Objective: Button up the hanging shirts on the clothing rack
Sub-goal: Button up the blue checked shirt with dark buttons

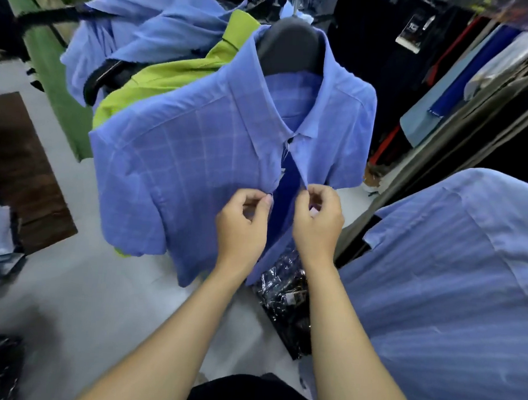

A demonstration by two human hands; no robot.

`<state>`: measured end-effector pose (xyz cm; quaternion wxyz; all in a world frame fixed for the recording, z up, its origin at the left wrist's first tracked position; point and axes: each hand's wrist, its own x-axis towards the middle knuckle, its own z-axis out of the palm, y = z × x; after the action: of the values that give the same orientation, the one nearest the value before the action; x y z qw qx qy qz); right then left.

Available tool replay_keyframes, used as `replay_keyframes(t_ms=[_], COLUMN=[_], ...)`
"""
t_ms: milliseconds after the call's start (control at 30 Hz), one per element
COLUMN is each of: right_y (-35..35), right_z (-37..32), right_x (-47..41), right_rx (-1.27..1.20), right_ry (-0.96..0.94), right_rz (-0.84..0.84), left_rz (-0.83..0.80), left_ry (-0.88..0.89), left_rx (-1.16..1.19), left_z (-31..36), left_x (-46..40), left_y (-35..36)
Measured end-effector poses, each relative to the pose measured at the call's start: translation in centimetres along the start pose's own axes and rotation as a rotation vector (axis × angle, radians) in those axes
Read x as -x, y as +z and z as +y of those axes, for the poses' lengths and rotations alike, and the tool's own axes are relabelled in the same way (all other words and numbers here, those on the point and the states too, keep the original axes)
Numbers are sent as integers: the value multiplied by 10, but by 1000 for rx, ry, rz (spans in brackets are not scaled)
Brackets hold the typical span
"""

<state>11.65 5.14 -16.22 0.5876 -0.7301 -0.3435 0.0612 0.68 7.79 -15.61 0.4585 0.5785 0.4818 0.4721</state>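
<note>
Here, both hands pinch the blue checked shirt [198, 154] on its black hanger [289, 46]: left hand [243, 226] on one placket edge, right hand [318, 220] on the other.

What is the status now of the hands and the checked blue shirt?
Both hands pinching placket edges: left hand, right hand. Checked blue shirt on hanger, front open below collar. Nothing in the way.

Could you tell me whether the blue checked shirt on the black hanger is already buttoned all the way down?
No, the blue checked shirt gapes open between both hands.
</note>
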Motion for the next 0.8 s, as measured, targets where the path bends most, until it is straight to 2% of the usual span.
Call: replay_keyframes(t_ms=[267,800], right_y=[-21,-22], right_z=[-16,-29], right_x=[5,13], right_rx=[37,-188], right_ry=[-90,28], right_rz=[-194,-404], left_rz=[-30,-41], left_ry=[25,16], left_rx=[51,58], left_z=[15,21], left_x=[14,5], left_y=[5,-10])
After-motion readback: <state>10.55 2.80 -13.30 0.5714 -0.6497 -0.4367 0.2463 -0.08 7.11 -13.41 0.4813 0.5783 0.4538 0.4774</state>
